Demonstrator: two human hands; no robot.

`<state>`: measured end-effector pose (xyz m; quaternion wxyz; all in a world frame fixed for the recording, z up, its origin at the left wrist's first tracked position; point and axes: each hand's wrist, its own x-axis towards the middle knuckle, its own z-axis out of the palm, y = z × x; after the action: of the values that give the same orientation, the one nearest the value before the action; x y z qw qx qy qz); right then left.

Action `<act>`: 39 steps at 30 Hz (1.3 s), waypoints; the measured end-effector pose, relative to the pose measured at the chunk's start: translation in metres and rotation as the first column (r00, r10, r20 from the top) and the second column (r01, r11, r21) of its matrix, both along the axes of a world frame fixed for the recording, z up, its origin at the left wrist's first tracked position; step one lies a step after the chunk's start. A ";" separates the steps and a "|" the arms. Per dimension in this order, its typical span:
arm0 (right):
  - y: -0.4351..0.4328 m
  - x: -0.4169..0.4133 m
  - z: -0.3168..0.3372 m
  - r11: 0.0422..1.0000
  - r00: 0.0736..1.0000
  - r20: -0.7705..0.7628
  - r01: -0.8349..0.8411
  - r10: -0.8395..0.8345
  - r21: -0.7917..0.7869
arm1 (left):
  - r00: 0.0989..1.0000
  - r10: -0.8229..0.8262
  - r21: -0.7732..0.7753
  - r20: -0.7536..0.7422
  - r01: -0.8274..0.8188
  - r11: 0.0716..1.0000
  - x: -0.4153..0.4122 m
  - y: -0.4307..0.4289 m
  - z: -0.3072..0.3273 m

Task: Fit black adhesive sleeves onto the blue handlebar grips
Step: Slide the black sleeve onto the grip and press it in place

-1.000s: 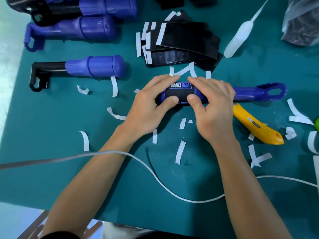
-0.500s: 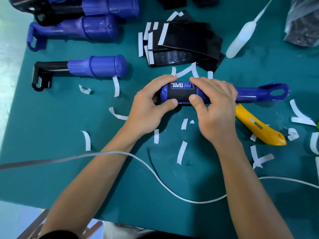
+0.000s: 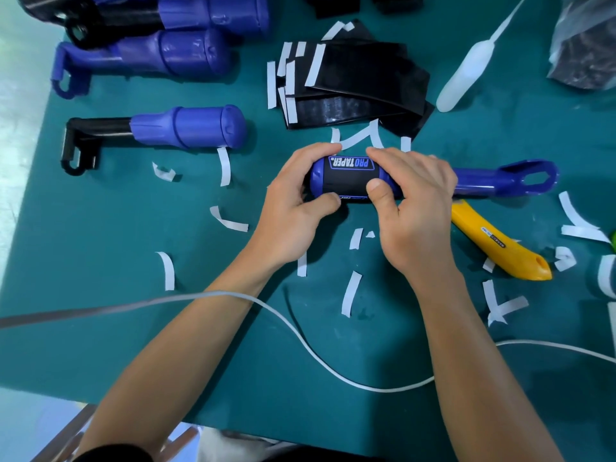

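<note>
Showed a blue grip [image 3: 317, 180] wearing a black sleeve [image 3: 346, 183] with white-and-blue lettering, on a teal mat [image 3: 100, 268] scattered with white strips [image 3: 351, 293], beside a yellow knife [image 3: 500, 248].

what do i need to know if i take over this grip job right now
Left hand and right hand both hold the blue grip on the mat, right thumb on its black sleeve.
Spare sleeves lie stacked behind it; bare grips wait at far left.
Done: this sleeve is wrapped on. Left: smooth it down, then sleeve the bare grips.
</note>
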<state>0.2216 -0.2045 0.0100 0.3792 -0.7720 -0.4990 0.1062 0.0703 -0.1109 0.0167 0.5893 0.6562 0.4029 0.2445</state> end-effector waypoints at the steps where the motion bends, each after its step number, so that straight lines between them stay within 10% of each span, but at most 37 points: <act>1: 0.001 -0.002 0.001 1.000 1.000 0.023 0.013 -0.013 0.003 | 0.999 0.019 0.052 -0.030 -0.017 0.999 0.003 -0.003 -0.001; 25: 0.015 -0.020 0.006 0.987 0.981 0.131 0.149 -0.140 -0.063 | 0.997 -0.063 0.253 -0.050 0.074 0.965 -0.006 0.011 -0.011; 39: -0.002 0.013 0.012 0.989 0.995 -0.027 -0.100 0.097 -0.113 | 0.996 -0.051 0.242 -0.074 0.068 0.968 -0.006 0.010 -0.008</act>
<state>0.2343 -0.2068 0.0220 0.3340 -0.7657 -0.5254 0.1614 0.0648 -0.1007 0.0091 0.4971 0.7435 0.3693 0.2523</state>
